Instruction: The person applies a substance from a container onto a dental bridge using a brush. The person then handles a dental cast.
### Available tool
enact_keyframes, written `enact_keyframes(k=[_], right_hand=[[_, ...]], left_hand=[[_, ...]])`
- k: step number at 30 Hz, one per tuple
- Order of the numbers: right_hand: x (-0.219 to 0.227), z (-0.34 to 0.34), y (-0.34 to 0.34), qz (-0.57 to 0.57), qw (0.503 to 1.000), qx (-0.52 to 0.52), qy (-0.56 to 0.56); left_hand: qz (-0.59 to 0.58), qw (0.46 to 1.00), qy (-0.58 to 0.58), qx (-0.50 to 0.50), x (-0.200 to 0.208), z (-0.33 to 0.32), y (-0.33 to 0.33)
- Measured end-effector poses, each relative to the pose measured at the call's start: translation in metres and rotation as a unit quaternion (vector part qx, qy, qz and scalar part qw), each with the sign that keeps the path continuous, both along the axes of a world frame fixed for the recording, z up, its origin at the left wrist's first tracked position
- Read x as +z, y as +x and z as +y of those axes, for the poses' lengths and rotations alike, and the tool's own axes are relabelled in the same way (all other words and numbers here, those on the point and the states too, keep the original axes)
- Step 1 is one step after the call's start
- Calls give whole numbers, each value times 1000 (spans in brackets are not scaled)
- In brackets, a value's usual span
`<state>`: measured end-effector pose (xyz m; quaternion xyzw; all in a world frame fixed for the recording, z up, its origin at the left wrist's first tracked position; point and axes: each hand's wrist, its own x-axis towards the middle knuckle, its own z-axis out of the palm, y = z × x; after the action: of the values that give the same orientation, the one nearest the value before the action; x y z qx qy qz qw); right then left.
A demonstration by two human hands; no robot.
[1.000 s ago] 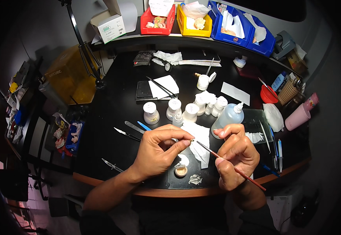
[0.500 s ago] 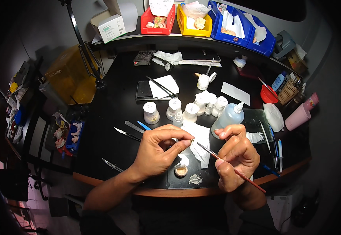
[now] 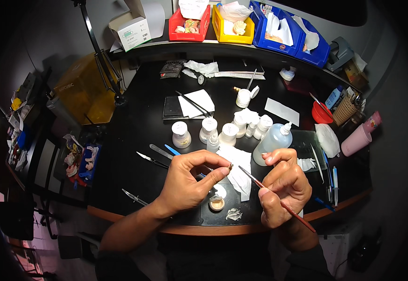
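Between thumb and forefinger, my left hand (image 3: 192,180) pinches a small dark piece (image 3: 231,166), too tiny to name. My right hand (image 3: 286,187) grips a thin paintbrush (image 3: 286,206) with a reddish-brown handle; its dark tip is just right of the small piece, with a narrow gap between. Below the hands stands a small open jar (image 3: 216,203) of beige paste beside a white smear on a dark tile (image 3: 208,218). Behind them lies a crumpled white tissue (image 3: 241,180).
Several white-lidded jars (image 3: 181,136) and a large translucent squeeze bottle (image 3: 274,143) stand beyond my hands. Tweezers (image 3: 133,197) and a knife (image 3: 150,159) lie left. A red bowl (image 3: 322,114) and a pink cup (image 3: 356,140) are at right. Coloured bins (image 3: 188,35) line the back shelf.
The brush tip has shifted slightly up and to the right. The small piece has turned a little and looks darker. My left hand has stayed nearly in place.
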<state>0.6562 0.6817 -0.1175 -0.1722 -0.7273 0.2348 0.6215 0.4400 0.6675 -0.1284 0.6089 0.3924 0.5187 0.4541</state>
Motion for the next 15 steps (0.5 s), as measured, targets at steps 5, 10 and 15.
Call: enact_keyframes(k=[5, 10, 15], right_hand=[[-1, 0, -1, -17, 1000, -16, 2], [1, 0, 0, -43, 998, -31, 17], [2, 0, -1, -40, 999, -30, 18]], left_hand=[[0, 999, -33, -9, 0, -1, -1], [9, 1000, -26, -15, 1, -1, 0], [8, 999, -28, -14, 3, -1, 0]])
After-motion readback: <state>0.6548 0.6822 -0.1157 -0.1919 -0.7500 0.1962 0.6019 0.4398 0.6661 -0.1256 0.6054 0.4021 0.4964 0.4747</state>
